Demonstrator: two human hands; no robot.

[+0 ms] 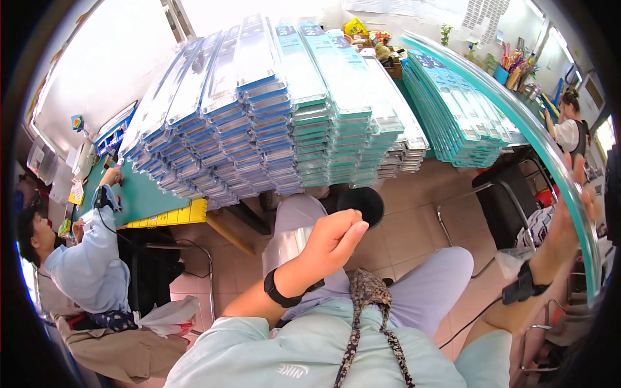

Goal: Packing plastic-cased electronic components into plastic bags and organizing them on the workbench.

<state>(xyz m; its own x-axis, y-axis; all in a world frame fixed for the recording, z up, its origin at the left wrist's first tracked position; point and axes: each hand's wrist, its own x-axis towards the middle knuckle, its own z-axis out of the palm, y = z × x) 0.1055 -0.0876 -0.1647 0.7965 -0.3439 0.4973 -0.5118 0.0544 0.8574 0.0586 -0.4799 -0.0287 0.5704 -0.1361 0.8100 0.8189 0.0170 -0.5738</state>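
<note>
A green table (pixel 145 197) carries fanned stacks of long blue and teal packages (pixel 272 110). Right of them, the right hand (pixel 572 207) clasps one teal package (pixel 556 168); the left hand (pixel 333 239), below the stacks, is loosely clenched, empty.

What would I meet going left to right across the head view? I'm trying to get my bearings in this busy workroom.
Seated person in a light blue shirt → stacks of blue flat packs → left hand → stack of teal packs → right hand on a long teal strip.
</note>
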